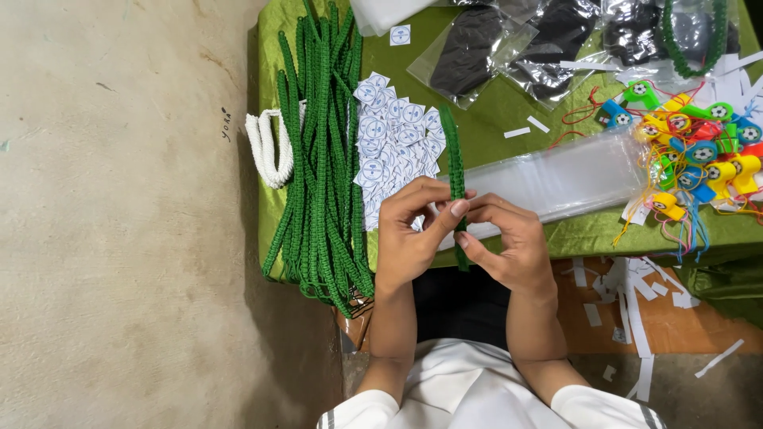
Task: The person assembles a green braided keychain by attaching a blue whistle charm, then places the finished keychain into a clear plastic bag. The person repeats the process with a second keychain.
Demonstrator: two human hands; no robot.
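At the far left is a bare beige concrete floor (pixel 119 238). Next comes the desk (pixel 493 111), covered with green cloth. On it lie a white braided cord (pixel 266 151), a heap of green braided cords (pixel 322 159) and small white round-printed paper labels (pixel 393 143). The left hand (pixel 409 238) and right hand (pixel 509 246) both pinch one green braided cord strip (pixel 455 167) above the desk edge. Colourful plastic whistles (pixel 699 151) lie at the right.

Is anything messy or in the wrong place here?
Yes. White paper scraps lie scattered on the floor below the green table, as if they fell or were dropped. On the table, the colourful whistles sit in a tangled heap. Both hands hold one green braided band.
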